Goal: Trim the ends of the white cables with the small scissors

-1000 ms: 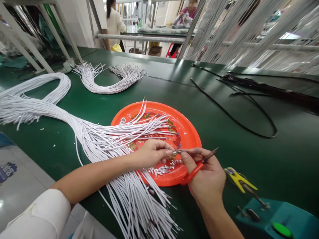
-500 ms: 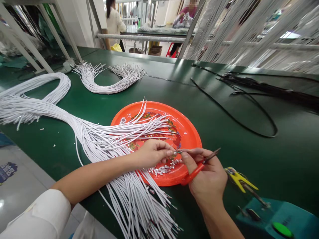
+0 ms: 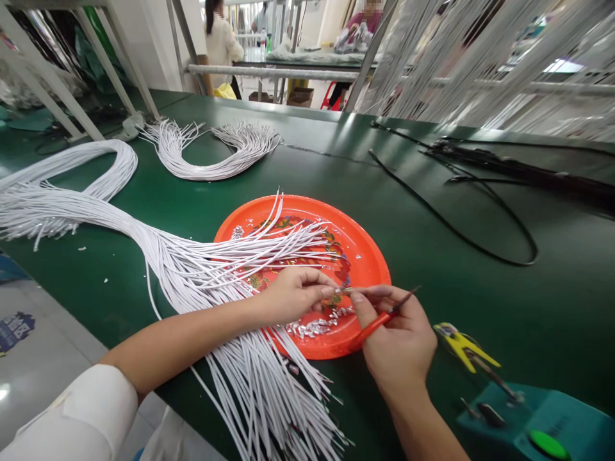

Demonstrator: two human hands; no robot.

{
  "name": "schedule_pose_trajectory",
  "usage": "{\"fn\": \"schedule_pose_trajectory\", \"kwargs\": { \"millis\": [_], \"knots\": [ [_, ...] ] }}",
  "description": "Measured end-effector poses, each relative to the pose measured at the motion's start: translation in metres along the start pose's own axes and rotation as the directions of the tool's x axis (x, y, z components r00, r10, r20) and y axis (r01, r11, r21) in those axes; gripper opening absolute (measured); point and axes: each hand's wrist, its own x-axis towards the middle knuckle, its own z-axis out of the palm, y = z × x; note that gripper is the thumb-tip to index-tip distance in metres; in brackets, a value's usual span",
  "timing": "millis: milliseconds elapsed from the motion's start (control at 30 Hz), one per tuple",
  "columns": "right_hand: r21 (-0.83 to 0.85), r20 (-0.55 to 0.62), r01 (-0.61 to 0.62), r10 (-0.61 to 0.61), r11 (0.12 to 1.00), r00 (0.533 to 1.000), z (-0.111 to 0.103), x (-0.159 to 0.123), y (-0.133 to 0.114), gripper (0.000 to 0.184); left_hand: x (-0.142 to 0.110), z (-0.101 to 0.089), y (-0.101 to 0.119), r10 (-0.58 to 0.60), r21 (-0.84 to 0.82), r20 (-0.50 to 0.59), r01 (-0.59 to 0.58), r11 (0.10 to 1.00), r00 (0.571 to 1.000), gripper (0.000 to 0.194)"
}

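Note:
My left hand [image 3: 294,296] pinches the end of a white cord over the orange plate [image 3: 365,256]. Its fingertips meet those of my right hand [image 3: 401,342] just above a small heap of silver foil scraps [image 3: 312,328]. My right hand is closed around red-handled scissors [image 3: 379,320], whose blades point up and to the right. A thick bundle of white cords [image 3: 192,269] runs from the far left across the plate and under my left forearm, fanning out over the table's near edge.
A second white cord bundle [image 3: 216,150] lies curved at the back. Black cords [image 3: 480,192] loop at the right. Yellow snips [image 3: 464,349] and a teal device [image 3: 533,422] sit at the lower right on the green table [image 3: 480,301]. Other people work behind.
The right hand has closed slightly, bringing the scissors' handle and blades closer together. The left hand keeps its pinch in the same place.

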Motion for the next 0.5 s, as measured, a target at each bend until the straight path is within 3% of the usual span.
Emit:
{"fn": "schedule_pose_trajectory", "kwargs": {
  "millis": [167,333,500],
  "knots": [
    [-0.041,-0.003,0.217,-0.217,0.975,0.976,0.001,-0.007,0.000,0.017,0.001,0.000,-0.003,0.016,0.073,-0.051,-0.012,0.997,0.999,0.010],
    [-0.200,0.081,0.455,-0.448,0.868,0.890,0.001,-0.009,0.007,0.026,0.001,0.000,-0.011,0.171,0.193,-0.066,-0.156,0.969,0.983,0.016],
    [-0.387,0.060,0.427,-0.440,0.817,0.896,0.001,-0.008,0.002,0.023,-0.002,0.001,-0.015,0.373,0.487,-0.066,-0.297,0.822,0.925,0.014]
  ]
}}
